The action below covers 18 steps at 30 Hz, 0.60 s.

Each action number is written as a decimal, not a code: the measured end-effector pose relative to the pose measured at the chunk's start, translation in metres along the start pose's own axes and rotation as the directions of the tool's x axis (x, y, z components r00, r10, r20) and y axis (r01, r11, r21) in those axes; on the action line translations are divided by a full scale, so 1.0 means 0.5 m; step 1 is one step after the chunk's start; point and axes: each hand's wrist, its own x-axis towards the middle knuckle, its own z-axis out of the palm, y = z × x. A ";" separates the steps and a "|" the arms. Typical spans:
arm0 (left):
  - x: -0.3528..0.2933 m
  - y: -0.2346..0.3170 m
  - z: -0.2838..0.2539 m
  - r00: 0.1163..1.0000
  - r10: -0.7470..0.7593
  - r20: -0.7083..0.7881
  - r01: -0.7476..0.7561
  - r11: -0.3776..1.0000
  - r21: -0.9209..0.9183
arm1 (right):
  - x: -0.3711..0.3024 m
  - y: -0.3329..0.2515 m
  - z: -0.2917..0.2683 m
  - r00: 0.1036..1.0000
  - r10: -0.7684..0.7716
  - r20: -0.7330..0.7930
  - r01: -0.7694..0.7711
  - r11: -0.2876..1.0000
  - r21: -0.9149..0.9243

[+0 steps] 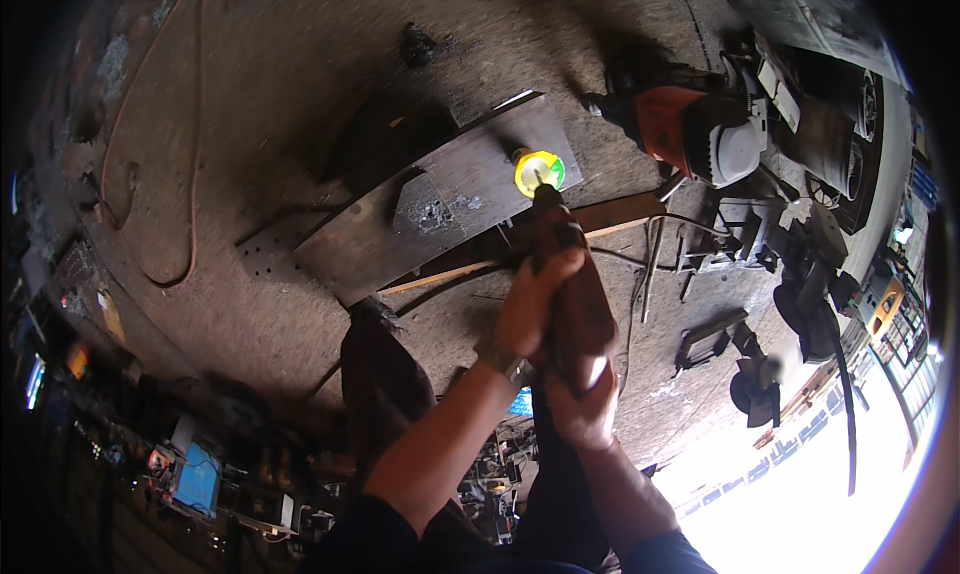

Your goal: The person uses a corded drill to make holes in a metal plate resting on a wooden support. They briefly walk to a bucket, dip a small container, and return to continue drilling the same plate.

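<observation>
Both hands are closed on a dark red power drill (pixel 583 319) that points away from me. My left hand (pixel 538 309) wraps round its front part, just behind the black nose. At the rear end, my right hand (pixel 583 411) grips from behind and below. The drill's tip overlaps a bright yellow and green round cup (pixel 540 174); whether they touch I cannot tell. This cup is at the right end of a dark steel beam (pixel 465 159), which lies slantwise on the floor. A rough scorched patch marks the beam's near face.
An orange and grey machine (pixel 680 129) stands right of the beam. A brown hose (pixel 197 144) curves over the floor at left. Cables, metal rods and clamp-like tools (pixel 755 384) lie at right. A blue-topped box (pixel 198 476) is at lower left.
</observation>
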 end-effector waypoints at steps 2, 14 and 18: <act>-0.057 -0.020 -0.006 1.000 0.028 0.006 -0.028 0.997 0.069 | -0.049 0.028 0.014 0.994 -0.106 -0.011 0.107 0.994 0.020; -0.145 0.002 -0.176 0.997 -0.061 -0.048 0.055 0.990 -0.128 | -0.081 0.032 0.146 0.991 -0.047 0.122 0.044 0.998 0.034; -0.129 0.022 -0.190 0.998 -0.030 -0.046 0.026 0.995 -0.101 | -0.062 0.029 0.166 0.989 0.018 0.148 -0.019 1.000 0.011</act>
